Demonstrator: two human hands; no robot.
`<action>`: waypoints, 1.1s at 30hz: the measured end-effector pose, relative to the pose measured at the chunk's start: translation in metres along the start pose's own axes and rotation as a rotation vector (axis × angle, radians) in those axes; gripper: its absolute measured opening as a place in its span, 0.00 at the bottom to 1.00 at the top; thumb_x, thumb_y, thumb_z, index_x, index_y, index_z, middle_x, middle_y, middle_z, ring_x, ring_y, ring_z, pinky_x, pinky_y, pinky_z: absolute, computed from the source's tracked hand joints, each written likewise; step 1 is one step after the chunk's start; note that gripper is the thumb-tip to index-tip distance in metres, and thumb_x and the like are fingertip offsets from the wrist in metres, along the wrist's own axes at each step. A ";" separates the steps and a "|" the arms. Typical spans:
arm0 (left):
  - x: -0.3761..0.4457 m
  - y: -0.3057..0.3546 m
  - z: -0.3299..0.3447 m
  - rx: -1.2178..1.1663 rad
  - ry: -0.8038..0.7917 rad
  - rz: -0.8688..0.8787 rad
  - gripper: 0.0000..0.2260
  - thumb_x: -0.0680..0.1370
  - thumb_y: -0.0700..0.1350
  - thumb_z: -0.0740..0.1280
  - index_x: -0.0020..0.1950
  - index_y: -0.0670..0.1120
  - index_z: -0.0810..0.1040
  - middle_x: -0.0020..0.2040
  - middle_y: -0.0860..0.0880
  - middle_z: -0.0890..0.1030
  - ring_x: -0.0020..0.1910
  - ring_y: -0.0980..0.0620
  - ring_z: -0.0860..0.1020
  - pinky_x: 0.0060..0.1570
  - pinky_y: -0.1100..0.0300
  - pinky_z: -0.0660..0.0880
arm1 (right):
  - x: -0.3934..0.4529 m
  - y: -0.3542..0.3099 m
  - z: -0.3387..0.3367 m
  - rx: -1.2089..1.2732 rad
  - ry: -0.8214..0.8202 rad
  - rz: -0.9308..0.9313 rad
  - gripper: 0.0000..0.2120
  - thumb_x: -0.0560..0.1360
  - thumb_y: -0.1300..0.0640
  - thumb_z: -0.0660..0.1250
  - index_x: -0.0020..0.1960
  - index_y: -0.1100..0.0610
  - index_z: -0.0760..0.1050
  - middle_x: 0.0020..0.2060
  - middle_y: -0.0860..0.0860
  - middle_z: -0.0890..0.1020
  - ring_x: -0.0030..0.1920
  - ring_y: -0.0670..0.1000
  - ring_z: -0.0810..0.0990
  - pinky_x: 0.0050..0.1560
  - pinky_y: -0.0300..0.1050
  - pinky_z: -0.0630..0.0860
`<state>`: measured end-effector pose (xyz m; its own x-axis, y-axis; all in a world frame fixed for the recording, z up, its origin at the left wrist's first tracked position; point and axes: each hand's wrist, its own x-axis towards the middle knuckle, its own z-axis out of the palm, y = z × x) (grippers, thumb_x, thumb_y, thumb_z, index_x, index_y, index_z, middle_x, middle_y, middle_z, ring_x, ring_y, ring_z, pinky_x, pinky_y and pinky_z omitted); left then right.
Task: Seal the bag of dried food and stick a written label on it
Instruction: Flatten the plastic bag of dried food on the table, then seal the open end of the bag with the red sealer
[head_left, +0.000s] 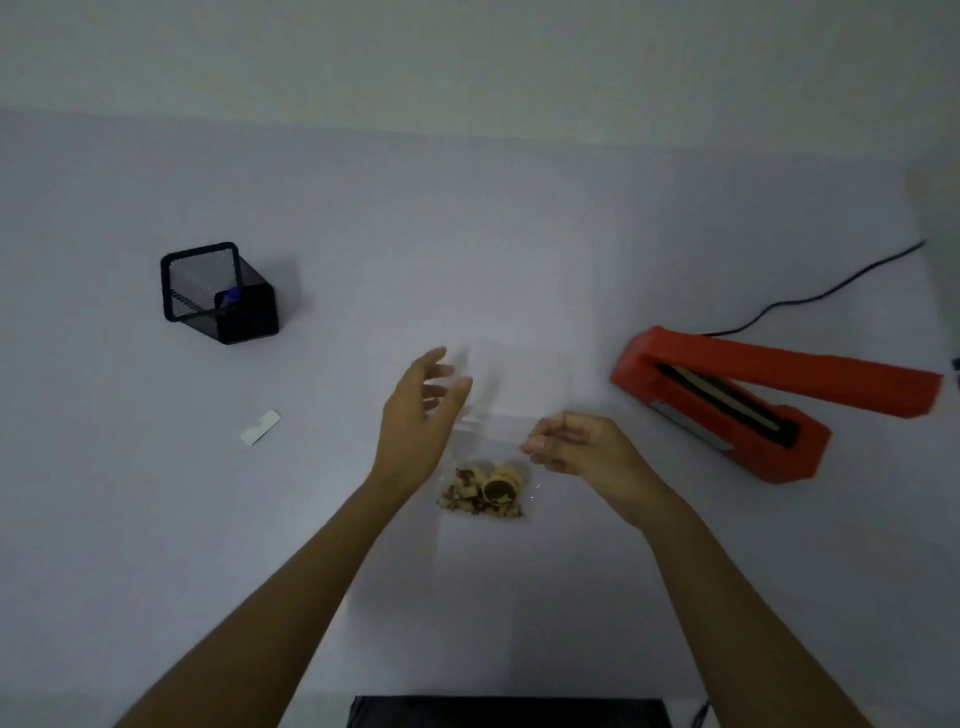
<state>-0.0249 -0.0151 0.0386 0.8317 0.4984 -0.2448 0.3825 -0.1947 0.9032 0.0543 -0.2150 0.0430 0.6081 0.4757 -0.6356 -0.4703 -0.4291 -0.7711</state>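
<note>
A clear plastic bag (511, 400) lies flat on the white table (156, 519), with dried food (485, 491) gathered in its near end. My left hand (418, 421) hovers at the bag's left edge with its fingers spread and blurred, holding nothing. My right hand (576, 449) has its fingers curled and pinches the bag's right side about midway up. A small white label strip (261, 427) rests on the table to the left. A blue-capped pen (231, 297) stands in a black mesh holder (218, 293) at the far left.
A red heat sealer (769, 410) sits to the right with its arm raised, and its black cable (831, 291) runs off to the back right. A dark object (509, 712) lies at the table's near edge.
</note>
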 end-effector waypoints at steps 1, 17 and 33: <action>0.000 0.008 0.003 -0.007 -0.054 -0.041 0.16 0.79 0.51 0.64 0.65 0.50 0.73 0.55 0.52 0.80 0.50 0.60 0.79 0.52 0.64 0.77 | -0.006 0.000 -0.003 -0.008 0.003 -0.004 0.03 0.73 0.60 0.72 0.47 0.59 0.81 0.44 0.54 0.86 0.45 0.50 0.84 0.54 0.46 0.78; -0.029 0.071 0.061 -0.168 -0.582 -0.235 0.05 0.78 0.40 0.66 0.50 0.44 0.81 0.42 0.49 0.82 0.36 0.54 0.81 0.44 0.60 0.77 | -0.123 0.042 -0.037 0.126 0.228 0.099 0.09 0.71 0.59 0.73 0.51 0.56 0.81 0.48 0.51 0.86 0.50 0.50 0.83 0.51 0.44 0.74; -0.028 0.092 0.160 -0.034 -0.506 -0.301 0.12 0.81 0.47 0.61 0.51 0.40 0.80 0.39 0.45 0.81 0.36 0.48 0.81 0.36 0.63 0.78 | -0.114 0.050 -0.102 0.483 0.674 0.001 0.08 0.77 0.54 0.68 0.49 0.58 0.81 0.41 0.53 0.87 0.40 0.48 0.85 0.45 0.41 0.77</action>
<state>0.0508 -0.1820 0.0719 0.7805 0.0604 -0.6223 0.6252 -0.0757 0.7768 0.0272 -0.3689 0.0805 0.7882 -0.1525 -0.5962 -0.6006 0.0204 -0.7993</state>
